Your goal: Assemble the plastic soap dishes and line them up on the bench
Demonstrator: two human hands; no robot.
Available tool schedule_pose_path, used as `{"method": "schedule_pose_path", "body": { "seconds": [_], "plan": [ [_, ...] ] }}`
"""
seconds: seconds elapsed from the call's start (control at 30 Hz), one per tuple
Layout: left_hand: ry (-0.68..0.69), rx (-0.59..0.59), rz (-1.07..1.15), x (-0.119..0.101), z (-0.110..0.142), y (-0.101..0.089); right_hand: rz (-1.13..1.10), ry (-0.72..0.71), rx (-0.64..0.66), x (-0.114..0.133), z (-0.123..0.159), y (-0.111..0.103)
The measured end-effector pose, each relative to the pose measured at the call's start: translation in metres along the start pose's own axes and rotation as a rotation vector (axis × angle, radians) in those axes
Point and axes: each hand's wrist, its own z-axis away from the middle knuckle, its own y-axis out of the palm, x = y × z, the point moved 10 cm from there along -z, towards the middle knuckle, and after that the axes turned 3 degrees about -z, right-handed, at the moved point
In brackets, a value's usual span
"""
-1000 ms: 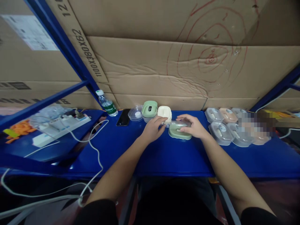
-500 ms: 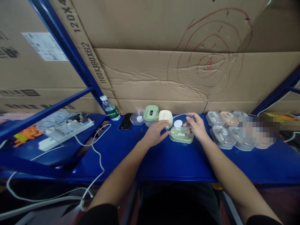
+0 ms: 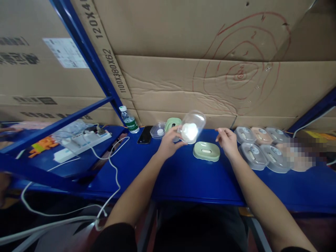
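Observation:
My left hand (image 3: 168, 142) grips a clear plastic lid (image 3: 198, 119) by its left edge, tilted up above the table. A bright white patch shows behind or on the lid, over the cream-coloured container (image 3: 189, 140); glare and blur hide which. Below the lid lies a light green oval box (image 3: 206, 151) with a pale bar in its middle slot, touched by neither hand. To its right, my right hand (image 3: 227, 140) hovers with fingertips pinched together; anything between them is hidden.
Several lidded boxes (image 3: 254, 155) stand in rows at the right. Leftward are a green container (image 3: 172, 122), a clear tub (image 3: 157, 130), a phone (image 3: 144, 135) and a water bottle (image 3: 130, 122). A white cable (image 3: 115, 168) crosses near a power strip (image 3: 81, 147).
The clear lid has gone from between both hands to my left hand alone, now tilted upright. My right hand has let go and moved right. The green box is uncovered from above.

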Motion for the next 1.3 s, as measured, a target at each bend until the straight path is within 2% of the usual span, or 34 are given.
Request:
{"method": "schedule_pose_path", "body": {
  "seconds": [0.1, 0.17, 0.23, 0.33, 0.43, 0.5, 0.6, 0.7, 0.9, 1.07, 1.3],
  "plan": [
    [-0.209, -0.297, -0.112, 0.041, 0.001, -0.046, 0.097, -0.040, -0.051, -0.006, -0.008, -0.013],
    [-0.329, -0.432, -0.149, 0.067, 0.006, -0.073, 0.161, -0.059, -0.056, -0.010, -0.012, -0.018],
    [-0.413, -0.444, -0.158, 0.092, 0.010, -0.090, 0.236, -0.073, -0.051, -0.014, -0.014, -0.020],
    [-0.546, -0.361, -0.154, 0.130, 0.018, -0.104, 0.379, -0.100, -0.024, -0.017, -0.017, -0.022],
    [-0.633, -0.299, -0.203, 0.157, 0.030, -0.117, 0.570, -0.147, 0.053, -0.021, -0.019, -0.018],
    [-0.675, -0.227, -0.225, 0.169, 0.036, -0.117, 0.705, -0.174, 0.122, -0.024, -0.019, -0.013],
    [-0.735, -0.102, -0.247, 0.180, 0.043, -0.106, 0.817, -0.191, 0.193, -0.026, -0.017, -0.006],
    [-0.783, -0.019, -0.292, 0.187, 0.048, -0.095, 0.837, -0.202, 0.230, -0.024, -0.015, -0.001],
    [-0.777, 0.118, -0.352, 0.193, 0.050, -0.075, 0.839, -0.198, 0.278, -0.026, -0.013, 0.004],
    [-0.789, 0.181, -0.446, 0.195, 0.053, -0.069, 0.788, -0.185, 0.385, -0.028, -0.013, 0.010],
    [-0.793, 0.222, -0.464, 0.193, 0.053, -0.062, 0.689, -0.132, 0.667, -0.029, 0.007, 0.029]
  ]
}}
